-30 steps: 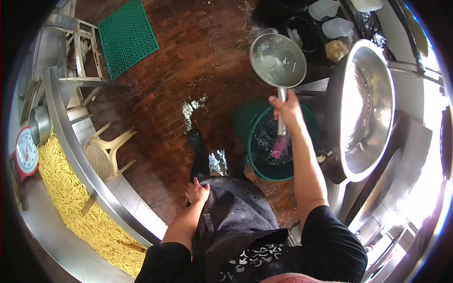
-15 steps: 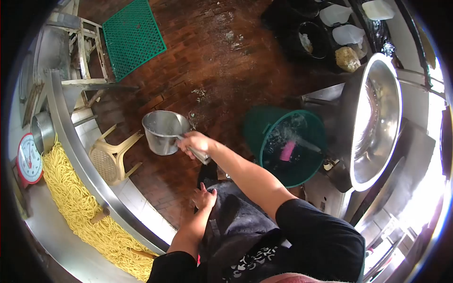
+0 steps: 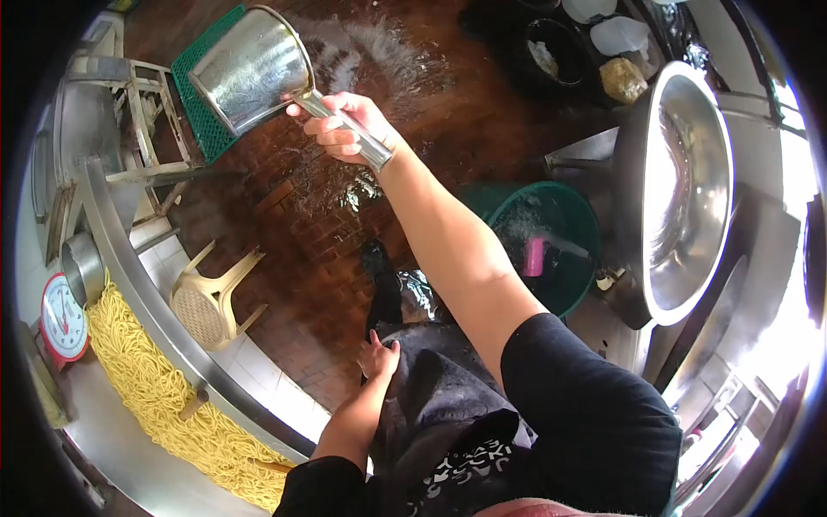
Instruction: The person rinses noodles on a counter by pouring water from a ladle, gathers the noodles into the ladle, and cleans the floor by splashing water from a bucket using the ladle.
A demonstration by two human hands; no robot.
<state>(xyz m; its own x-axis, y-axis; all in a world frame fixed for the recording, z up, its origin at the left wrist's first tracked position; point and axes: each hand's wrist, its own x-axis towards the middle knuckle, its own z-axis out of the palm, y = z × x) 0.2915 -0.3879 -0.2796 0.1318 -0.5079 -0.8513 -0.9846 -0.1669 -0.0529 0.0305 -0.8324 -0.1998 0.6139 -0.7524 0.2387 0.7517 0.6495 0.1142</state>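
Note:
My right hand (image 3: 349,129) is wrapped round the thick tube handle of a metal water dipper (image 3: 254,69). The dipper is tipped on its side above the floor, its mouth turned toward the upper right. Low by the dark apron (image 3: 431,370), my left hand (image 3: 379,358) holds nothing, with its fingers apart. Water lies splashed over the brown tile floor (image 3: 284,198), with wet, shiny patches beyond the dipper and below my right hand. A green tub (image 3: 564,297) of water stands right of my forearm, with a pink cylinder (image 3: 534,257) in it.
Yellow noodles (image 3: 164,379) fill a steel counter at left, beside a red dial scale (image 3: 65,319) and a metal pot (image 3: 82,267). A plastic stool (image 3: 207,306) stands below the counter edge. A green mat (image 3: 202,112) lies behind the dipper. At right rises a large steel wok (image 3: 689,198).
My right hand has swung the dipper up and away from me, tipping it over. Water now spreads on the floor. My left hand stays by the apron.

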